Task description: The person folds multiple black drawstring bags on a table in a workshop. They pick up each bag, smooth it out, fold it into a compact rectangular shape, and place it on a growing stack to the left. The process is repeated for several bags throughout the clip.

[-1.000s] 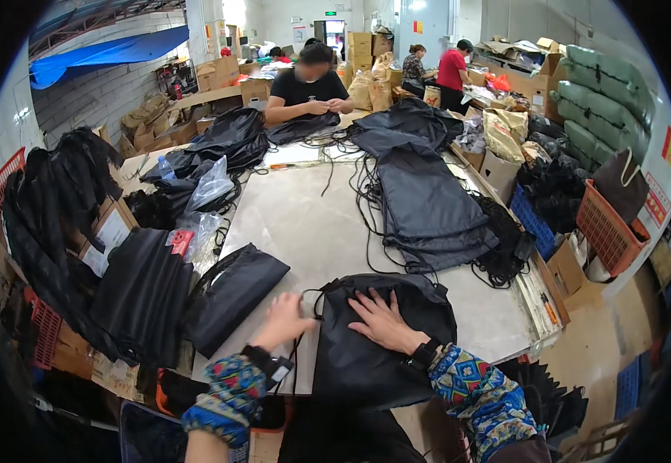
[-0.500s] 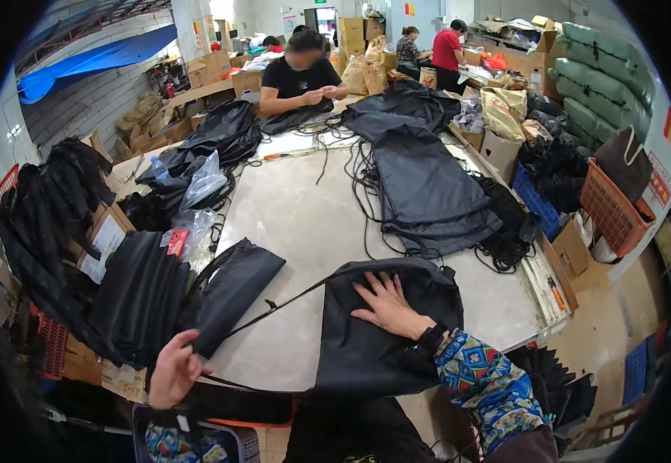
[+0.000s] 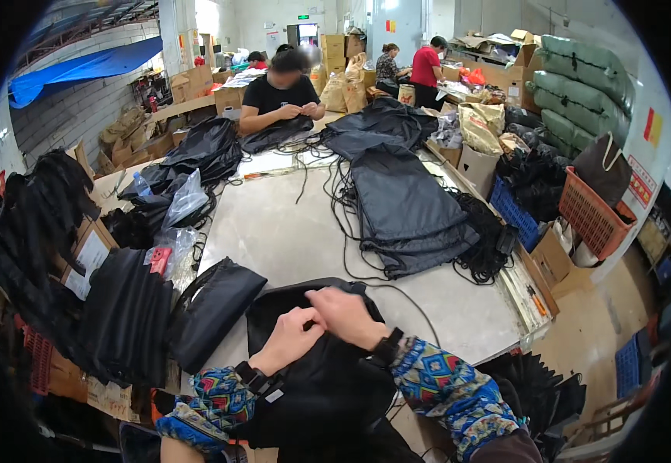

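Note:
A black drawstring bag (image 3: 270, 306) lies at the near edge of the table, partly hanging over toward me. My left hand (image 3: 292, 338) is over it with the fingers curled and the thumb pinched in. Against it, my right hand (image 3: 348, 318) is bent with its fingers closed, slightly smeared by motion. The fingertips of both hands meet, and what they pinch, if anything, is hidden. To the left of the bag is a folded black fabric bundle (image 3: 216, 312), apart from my hands.
Stacked black drawstring bags (image 3: 409, 212) with loose cords lie at right on the pale tabletop (image 3: 266, 224). Folded black fabric (image 3: 127, 316) is piled at left. Across the table a person (image 3: 281, 96) handles black fabric. An orange crate (image 3: 592, 216) stands at far right.
My left hand has come from the left side to the middle and met my right hand. My right hand has lifted off its flat rest on the bag. The bag has shifted left and nearer.

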Motion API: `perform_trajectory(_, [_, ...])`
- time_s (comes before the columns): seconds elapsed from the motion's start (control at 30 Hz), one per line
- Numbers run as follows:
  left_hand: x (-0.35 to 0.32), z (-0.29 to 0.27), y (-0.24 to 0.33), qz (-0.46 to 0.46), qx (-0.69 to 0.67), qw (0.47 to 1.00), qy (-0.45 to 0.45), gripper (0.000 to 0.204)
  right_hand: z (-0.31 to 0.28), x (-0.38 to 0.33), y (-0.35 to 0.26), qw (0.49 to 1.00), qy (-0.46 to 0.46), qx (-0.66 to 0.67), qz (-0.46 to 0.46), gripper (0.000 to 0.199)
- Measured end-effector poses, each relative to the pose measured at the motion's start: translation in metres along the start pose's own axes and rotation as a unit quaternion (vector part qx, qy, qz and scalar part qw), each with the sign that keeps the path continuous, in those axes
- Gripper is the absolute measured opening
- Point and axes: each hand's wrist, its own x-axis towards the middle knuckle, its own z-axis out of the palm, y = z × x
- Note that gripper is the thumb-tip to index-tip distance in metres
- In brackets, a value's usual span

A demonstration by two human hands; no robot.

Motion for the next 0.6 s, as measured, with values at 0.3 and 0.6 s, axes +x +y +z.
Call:
perform_trajectory(0.3, [-0.01, 0.044, -0.051, 0.048, 0.304, 0.946, -0.104, 0.061, -0.051, -0.024, 0.11, 0.953, -0.243, 0.124, 0.133, 0.085])
perform_trajectory(0.6, [-0.021, 0.028, -0.061, 0.004, 0.305, 0.947, -0.104, 0.062, -0.219, -0.084, 0.138, 0.824, -0.26, 0.146, 0.482, 0.019])
